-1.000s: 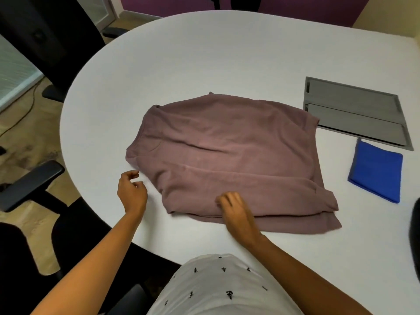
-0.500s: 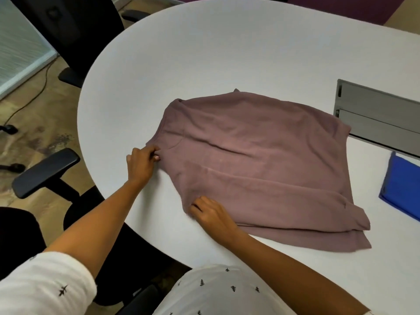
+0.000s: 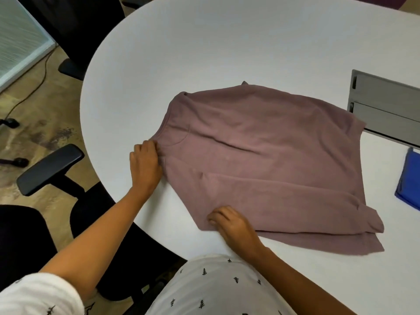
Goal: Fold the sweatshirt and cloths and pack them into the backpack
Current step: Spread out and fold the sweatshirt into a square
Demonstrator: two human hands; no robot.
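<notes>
Two hands: my left hand and right hand both sit at the left end of the sweatshirt; a second ago only the right one touched it.
Left hand: it has come off the bare tabletop up to the collar-side edge, and its fingers are curled in on a bunched bit of fabric.
Right hand: it has slid left along the near hem, from the middle to the near left corner. The fingers are bent down onto the cloth and seem to pinch the edge.
Sweatshirt: it lies flat on the tabletop with a sleeve folded in along the near side. Its far right corner reaches the grey panel.
Meaning: with both left corners in my grip, I judge this end is ready to be carried over to the right for the next fold.
Blue cloth: it is at the right edge of view, apart from the sweatshirt, partly cut off and not yet packed.
Backpack: not in view.
</notes>
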